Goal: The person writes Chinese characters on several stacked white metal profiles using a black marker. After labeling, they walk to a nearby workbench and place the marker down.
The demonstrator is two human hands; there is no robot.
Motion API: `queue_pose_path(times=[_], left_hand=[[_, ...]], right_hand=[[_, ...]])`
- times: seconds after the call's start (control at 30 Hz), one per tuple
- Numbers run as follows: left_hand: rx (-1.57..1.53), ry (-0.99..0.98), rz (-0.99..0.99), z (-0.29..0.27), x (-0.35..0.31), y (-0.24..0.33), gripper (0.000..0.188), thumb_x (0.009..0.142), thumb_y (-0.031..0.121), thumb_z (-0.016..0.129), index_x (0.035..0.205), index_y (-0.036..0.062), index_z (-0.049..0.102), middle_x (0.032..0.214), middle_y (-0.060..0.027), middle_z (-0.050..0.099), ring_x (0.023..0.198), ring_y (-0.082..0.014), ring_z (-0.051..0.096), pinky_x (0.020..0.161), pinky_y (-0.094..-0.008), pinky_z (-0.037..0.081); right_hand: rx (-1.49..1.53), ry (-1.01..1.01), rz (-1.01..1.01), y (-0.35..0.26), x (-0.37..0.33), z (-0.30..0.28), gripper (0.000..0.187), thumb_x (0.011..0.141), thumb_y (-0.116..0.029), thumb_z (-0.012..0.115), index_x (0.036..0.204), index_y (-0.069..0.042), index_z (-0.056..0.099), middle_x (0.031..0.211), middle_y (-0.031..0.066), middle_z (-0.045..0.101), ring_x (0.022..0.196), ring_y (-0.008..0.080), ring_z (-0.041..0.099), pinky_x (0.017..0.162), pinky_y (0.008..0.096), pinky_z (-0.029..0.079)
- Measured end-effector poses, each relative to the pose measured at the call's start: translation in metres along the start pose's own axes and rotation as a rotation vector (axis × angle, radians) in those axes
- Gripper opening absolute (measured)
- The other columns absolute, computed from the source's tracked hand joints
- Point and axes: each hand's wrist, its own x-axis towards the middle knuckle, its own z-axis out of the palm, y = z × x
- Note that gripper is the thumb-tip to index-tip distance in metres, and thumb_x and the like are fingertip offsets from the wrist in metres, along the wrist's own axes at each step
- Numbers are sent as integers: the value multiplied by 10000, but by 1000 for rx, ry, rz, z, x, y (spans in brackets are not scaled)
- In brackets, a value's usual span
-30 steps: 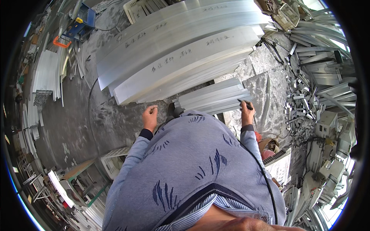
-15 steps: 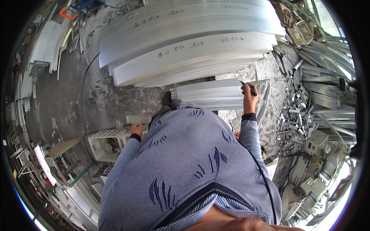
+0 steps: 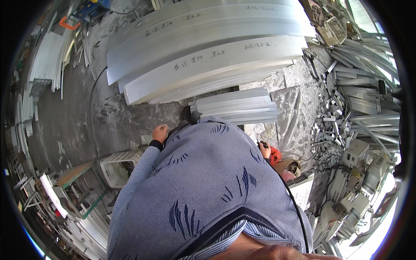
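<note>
My right hand [image 3: 264, 151] is close against my right side, its fingers closed round a black marker [image 3: 261, 144]; my vest hides part of the hand. My left hand [image 3: 160, 133] hangs at my left side, fingers curled in, with nothing visible in it. In front of my feet lies a short bundle of silvery metal profiles [image 3: 236, 106], untouched by either hand. Beyond it is a large stack of long, wide silvery panels [image 3: 208, 56], with dark handwriting on the upper faces.
White plastic crate [image 3: 113, 173] at left, beside a green-edged rack [image 3: 89, 208]. A red bag [image 3: 274, 156] sits by my right hand. Metal offcuts [image 3: 331, 125] and long profiles [image 3: 368, 102] heap up on the right. A dark cable [image 3: 92, 104] crosses the floor at left.
My right hand has drawn back from the right end of the short bundle to my side, still with the marker. My left hand has moved slightly forward.
</note>
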Motion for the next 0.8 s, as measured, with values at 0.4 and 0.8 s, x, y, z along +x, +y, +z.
queue_pose_path(times=[0.4, 0.8], left_hand=[[-156, -225, 22, -37, 12, 51, 340, 975, 271, 704, 1243, 74, 773, 1225, -132, 774, 1139, -243, 719, 998, -375, 539], [-244, -294, 939, -114, -115, 359, 668, 925, 110, 711, 1539, 89, 449, 854, -8, 539, 772, -134, 506, 749, -306, 467]], right_hand=[[352, 177, 93, -77, -16, -9, 272, 982, -265, 669, 1079, -27, 759, 899, 42, 749, 793, 121, 688, 633, 275, 496], [716, -35, -442, -402, -68, -21, 282, 992, -177, 725, 1172, 37, 694, 1043, 96, 724, 935, 170, 701, 868, 303, 545]])
